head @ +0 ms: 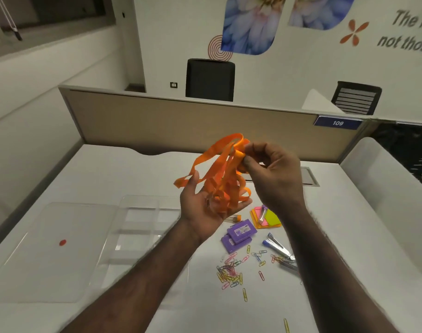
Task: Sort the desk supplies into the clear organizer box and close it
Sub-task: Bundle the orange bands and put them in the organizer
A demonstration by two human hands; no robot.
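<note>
White worktop [123, 179] in an office cubicle, backed by a beige partition [181, 121]. Both forearms reach forward above it. The left hand [202, 210] is palm-up, fingers spread, its grip loose under a tangled orange lanyard [224, 179]; the right hand [274, 174] is raised beside it, thumb and fingertips pinching the lanyard's upper loops. The clear organizer box [142, 227] stands open at left, its lid [51, 253] lying flat beside it. At right lie purple cases [238, 234], coloured sticky notes [267, 218], a blue stapler [277, 247] and scattered paper clips [231, 272].
</note>
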